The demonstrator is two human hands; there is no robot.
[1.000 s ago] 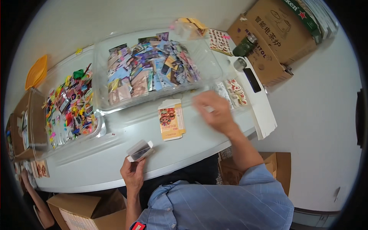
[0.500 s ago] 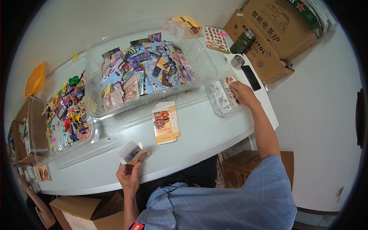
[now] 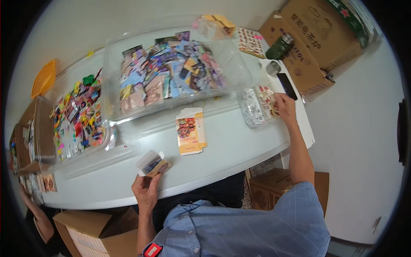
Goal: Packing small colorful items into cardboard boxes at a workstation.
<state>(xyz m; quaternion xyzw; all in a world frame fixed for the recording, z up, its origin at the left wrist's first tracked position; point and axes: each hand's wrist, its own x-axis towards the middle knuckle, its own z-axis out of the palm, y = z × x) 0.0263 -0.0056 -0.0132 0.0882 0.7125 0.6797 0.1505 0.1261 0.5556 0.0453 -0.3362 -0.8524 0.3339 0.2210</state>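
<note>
White small box (image 3: 150,162) in left hand (image 3: 145,191) points its open flap up-right.

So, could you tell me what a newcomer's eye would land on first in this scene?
Probably the big clear bin of colourful cards at the table's far middle, and a second clear bin of bright small items to its left. Nearer, the left hand holds a small open card box at the table's front edge, while the right hand reaches to a clear sticker tray on the right.
</note>
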